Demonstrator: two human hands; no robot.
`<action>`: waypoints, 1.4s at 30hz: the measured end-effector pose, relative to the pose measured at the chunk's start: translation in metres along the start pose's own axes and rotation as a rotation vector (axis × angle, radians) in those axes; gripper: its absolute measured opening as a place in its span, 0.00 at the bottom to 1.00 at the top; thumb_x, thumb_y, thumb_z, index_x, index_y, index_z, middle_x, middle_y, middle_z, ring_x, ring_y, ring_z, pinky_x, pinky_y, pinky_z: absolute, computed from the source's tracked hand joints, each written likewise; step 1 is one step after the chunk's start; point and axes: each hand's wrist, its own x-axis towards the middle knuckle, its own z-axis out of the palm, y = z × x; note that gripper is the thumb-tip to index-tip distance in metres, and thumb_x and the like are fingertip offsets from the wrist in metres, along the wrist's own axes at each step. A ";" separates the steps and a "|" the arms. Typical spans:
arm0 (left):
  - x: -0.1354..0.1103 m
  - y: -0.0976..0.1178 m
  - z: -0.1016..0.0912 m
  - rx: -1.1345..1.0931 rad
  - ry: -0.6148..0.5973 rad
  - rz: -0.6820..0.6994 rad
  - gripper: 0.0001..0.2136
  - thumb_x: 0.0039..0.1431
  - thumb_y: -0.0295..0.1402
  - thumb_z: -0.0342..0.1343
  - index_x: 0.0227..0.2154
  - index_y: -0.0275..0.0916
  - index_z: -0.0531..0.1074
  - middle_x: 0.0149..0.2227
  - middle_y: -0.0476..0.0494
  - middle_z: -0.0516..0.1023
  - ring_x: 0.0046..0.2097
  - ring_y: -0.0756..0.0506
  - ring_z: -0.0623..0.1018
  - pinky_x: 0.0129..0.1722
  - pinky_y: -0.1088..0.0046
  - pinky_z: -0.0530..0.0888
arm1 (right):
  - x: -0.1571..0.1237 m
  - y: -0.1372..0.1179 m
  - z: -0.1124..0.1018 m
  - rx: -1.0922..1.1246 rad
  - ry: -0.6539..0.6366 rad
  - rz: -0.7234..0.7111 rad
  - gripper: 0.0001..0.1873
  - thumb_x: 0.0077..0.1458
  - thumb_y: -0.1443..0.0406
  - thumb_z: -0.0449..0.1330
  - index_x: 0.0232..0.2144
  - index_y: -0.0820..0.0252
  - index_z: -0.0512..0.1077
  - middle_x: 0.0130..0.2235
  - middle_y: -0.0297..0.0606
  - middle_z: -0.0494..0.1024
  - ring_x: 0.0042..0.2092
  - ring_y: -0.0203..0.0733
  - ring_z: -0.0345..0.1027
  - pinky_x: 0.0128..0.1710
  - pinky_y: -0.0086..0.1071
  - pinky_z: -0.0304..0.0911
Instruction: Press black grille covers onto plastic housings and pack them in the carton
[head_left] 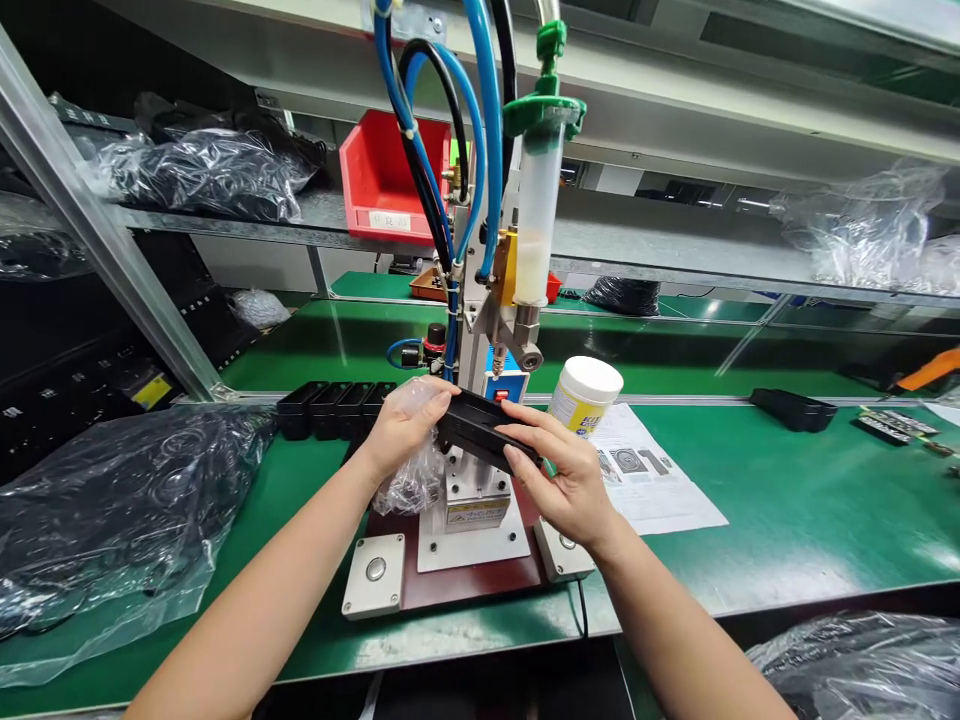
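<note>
Both my hands hold a flat black plastic part [480, 425] just above the metal fixture block [474, 497] of a small dispensing machine. My left hand [401, 425] grips the part's left end and also holds a crumpled clear plastic bag [411, 480]. My right hand [559, 470] pinches the part's right end from the front. Above the part hangs the syringe barrel [537, 215] with a green cap and a nozzle pointing down.
The machine's base has a push button at each front corner [375, 570]. A white jar [586, 393] and a printed sheet [652, 470] lie to the right. A row of black parts [330, 405] sits behind, bags of black rings [97, 500] at left, a red bin [390, 175] on the shelf.
</note>
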 end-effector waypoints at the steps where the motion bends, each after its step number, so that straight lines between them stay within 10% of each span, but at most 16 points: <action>1: -0.001 -0.001 0.000 0.010 0.009 0.011 0.15 0.58 0.47 0.57 0.35 0.40 0.78 0.38 0.43 0.79 0.40 0.43 0.76 0.43 0.67 0.71 | 0.001 0.002 -0.002 0.008 -0.015 -0.005 0.11 0.60 0.69 0.58 0.43 0.60 0.76 0.52 0.50 0.77 0.52 0.46 0.74 0.50 0.40 0.71; 32: -0.004 -0.008 -0.006 0.116 -0.093 -0.014 0.17 0.66 0.45 0.47 0.33 0.41 0.75 0.37 0.45 0.76 0.42 0.43 0.74 0.46 0.67 0.68 | -0.014 0.003 0.023 -0.061 0.154 -0.026 0.15 0.55 0.71 0.61 0.46 0.61 0.71 0.51 0.53 0.74 0.50 0.48 0.71 0.47 0.40 0.71; 42: -0.003 -0.007 -0.011 0.000 -0.256 -0.055 0.24 0.46 0.50 0.67 0.40 0.41 0.68 0.37 0.47 0.69 0.34 0.46 0.71 0.32 0.71 0.71 | -0.006 0.015 0.011 0.039 0.000 0.028 0.11 0.55 0.65 0.65 0.41 0.57 0.70 0.55 0.51 0.68 0.58 0.50 0.65 0.54 0.44 0.67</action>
